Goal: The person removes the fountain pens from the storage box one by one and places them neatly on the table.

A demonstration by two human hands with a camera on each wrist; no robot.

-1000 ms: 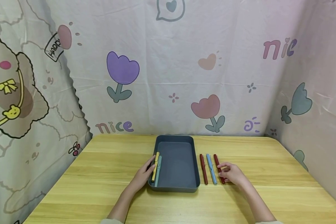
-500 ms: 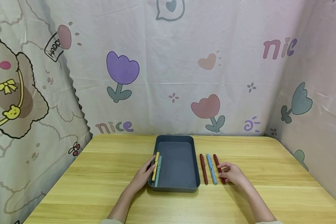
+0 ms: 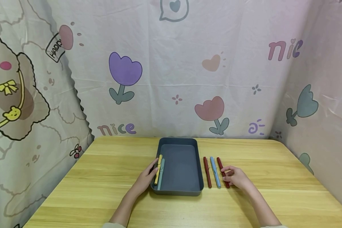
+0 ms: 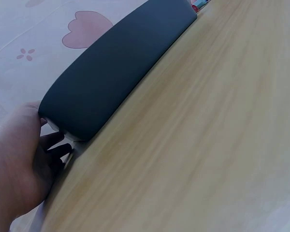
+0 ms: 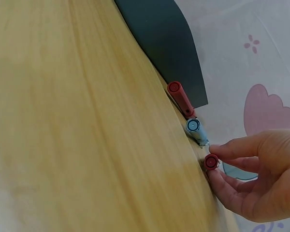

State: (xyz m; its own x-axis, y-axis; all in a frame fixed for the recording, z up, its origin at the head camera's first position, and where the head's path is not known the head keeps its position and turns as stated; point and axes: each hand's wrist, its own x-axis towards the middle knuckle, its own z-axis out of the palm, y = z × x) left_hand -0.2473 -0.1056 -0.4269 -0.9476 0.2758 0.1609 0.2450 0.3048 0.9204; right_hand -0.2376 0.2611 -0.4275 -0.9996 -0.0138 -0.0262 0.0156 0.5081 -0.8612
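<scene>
A dark grey tray [image 3: 178, 164] sits on the table, and my left hand [image 3: 143, 180] holds its left wall, thumb over the rim. A yellow pen [image 3: 158, 171] and a green pen [image 3: 161, 175] lie inside along that wall. To the right of the tray, a red pen [image 3: 207, 172] and a light blue pen [image 3: 215, 172] lie side by side on the wood. My right hand [image 3: 236, 176] pinches a dark red pen [image 3: 223, 171], the rightmost of the row. In the right wrist view, thumb and fingers sit on either side of this red pen [image 5: 211, 161], low at the tabletop.
The light wooden table [image 3: 102, 177] reaches back to a pale printed cloth [image 3: 171, 69], which also hangs along the left and right sides. The red and blue pens lie close beside the tray's right wall.
The dark red pen in my right hand has turned very slightly, its far end a little to the left. Left hand, tray and the other pens have stayed in place.
</scene>
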